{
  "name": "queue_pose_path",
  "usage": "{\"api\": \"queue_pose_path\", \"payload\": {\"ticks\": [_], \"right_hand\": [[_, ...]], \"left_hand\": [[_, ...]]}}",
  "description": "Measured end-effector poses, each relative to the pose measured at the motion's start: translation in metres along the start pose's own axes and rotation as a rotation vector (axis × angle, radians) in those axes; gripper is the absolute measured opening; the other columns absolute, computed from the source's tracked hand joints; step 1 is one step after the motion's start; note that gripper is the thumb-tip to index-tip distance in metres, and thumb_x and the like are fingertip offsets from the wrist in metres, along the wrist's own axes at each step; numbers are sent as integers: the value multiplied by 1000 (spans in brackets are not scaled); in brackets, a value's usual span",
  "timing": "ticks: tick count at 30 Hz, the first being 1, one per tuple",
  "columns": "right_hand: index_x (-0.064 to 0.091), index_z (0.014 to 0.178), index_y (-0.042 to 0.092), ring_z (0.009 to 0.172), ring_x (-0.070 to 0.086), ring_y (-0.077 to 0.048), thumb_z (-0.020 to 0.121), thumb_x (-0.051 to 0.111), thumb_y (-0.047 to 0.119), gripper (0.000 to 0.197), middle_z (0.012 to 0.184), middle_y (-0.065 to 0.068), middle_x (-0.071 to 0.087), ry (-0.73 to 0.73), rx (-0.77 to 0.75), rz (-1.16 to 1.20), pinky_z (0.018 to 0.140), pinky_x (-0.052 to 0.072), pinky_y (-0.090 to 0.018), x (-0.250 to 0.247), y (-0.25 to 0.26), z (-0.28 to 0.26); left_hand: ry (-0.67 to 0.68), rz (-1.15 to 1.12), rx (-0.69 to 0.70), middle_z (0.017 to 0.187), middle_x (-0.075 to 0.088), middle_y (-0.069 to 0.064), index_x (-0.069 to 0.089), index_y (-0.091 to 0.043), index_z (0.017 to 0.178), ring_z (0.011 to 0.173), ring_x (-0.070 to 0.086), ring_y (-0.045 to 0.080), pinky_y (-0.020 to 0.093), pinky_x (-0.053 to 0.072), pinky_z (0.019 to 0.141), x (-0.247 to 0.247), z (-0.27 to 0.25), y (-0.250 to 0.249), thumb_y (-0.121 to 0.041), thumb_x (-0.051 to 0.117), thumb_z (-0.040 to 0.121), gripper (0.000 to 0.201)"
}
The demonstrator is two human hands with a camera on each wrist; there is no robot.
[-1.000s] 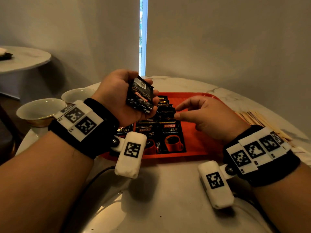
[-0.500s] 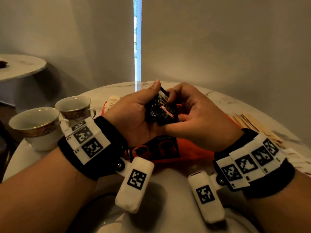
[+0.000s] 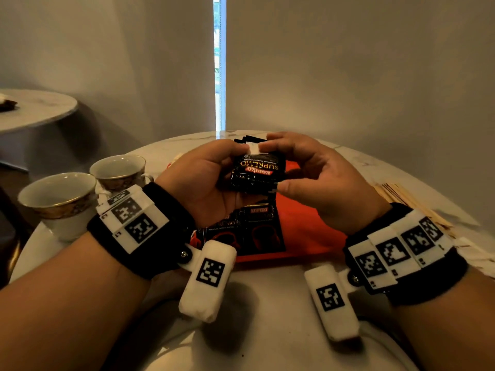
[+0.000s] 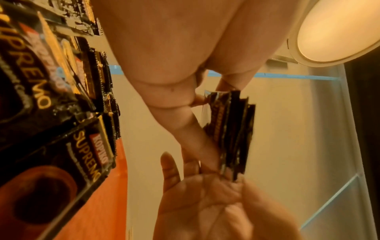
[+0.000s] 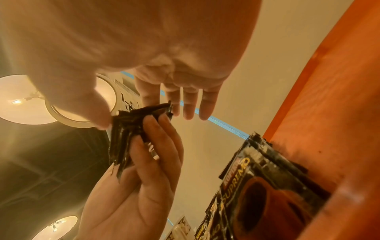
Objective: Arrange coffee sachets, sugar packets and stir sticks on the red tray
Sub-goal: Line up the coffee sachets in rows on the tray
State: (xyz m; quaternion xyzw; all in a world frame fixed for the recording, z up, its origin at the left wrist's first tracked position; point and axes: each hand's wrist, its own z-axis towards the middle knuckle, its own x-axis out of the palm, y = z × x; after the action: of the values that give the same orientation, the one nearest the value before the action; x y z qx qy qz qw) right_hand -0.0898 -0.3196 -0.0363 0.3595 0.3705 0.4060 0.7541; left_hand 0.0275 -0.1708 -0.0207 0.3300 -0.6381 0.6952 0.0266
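Note:
A stack of black Kopiko coffee sachets [image 3: 255, 170] is held up above the red tray [image 3: 310, 231]. My left hand [image 3: 227, 167] cradles the stack from the left, thumb on top. My right hand [image 3: 284, 167] pinches its right side between forefinger and thumb. The left wrist view shows the stack [image 4: 228, 129] edge-on between both hands. The right wrist view shows the same stack [image 5: 131, 129] against the left hand's fingers [image 5: 156, 146]. More sachets [image 3: 249, 231] lie flat on the tray's near left part. Wooden stir sticks [image 3: 409, 202] lie on the table right of the tray.
Two gold-rimmed cups [image 3: 59, 199] [image 3: 120, 170] stand at the left on the round marble table [image 3: 267, 303]. Something pale [image 3: 175, 159] lies by the tray's far left corner. A wall rises close behind the table. A second table [image 3: 34, 108] stands far left.
My right hand left the sachets on the tray and came up to the stack that my left hand held. Both hands now hold it, higher and nearer the middle.

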Motion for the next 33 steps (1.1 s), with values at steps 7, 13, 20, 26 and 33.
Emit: {"api": "queue_pose_path", "payload": {"ticks": [7,13,20,26,33], "right_hand": [[68,117,25,102,62,-28,68,62,4,55,137,0,54,-4,-38,-36,75,50,-19,-4,-4,1],[74,103,40,110,62,-8,83,66,17,31,118,6,64,-92,-66,-163,85,52,-24,-3,-4,3],[75,87,27,54,52,-13,96,66,24,13,67,-4,67,-480,-7,-141,55,43,-26,-8,1,4],[71,87,18,49,49,-20,93,68,19,7,76,-18,68,-622,97,121,49,43,-33,-8,-5,11],[61,92,15,56,54,-13,95,64,9,8,82,-10,69,-699,182,313,43,39,-26,-5,-5,13]], "left_hand": [[-14,-8,0,91,69,14,60,-2,116,71,71,23,27,59,58,-6,2,-3,-22,48,93,33],[-73,36,-31,108,66,17,54,1,131,80,70,25,33,61,65,-13,4,-4,-20,56,85,51],[-42,244,-82,100,65,12,62,-9,104,82,63,27,31,53,65,-23,9,-1,-17,67,80,25],[-51,249,-85,113,47,13,65,-9,97,103,36,33,37,42,73,-23,9,-1,-18,72,74,26],[-24,329,-10,98,67,19,62,-3,110,80,68,29,38,55,72,-17,5,-2,-9,74,70,42]]}}
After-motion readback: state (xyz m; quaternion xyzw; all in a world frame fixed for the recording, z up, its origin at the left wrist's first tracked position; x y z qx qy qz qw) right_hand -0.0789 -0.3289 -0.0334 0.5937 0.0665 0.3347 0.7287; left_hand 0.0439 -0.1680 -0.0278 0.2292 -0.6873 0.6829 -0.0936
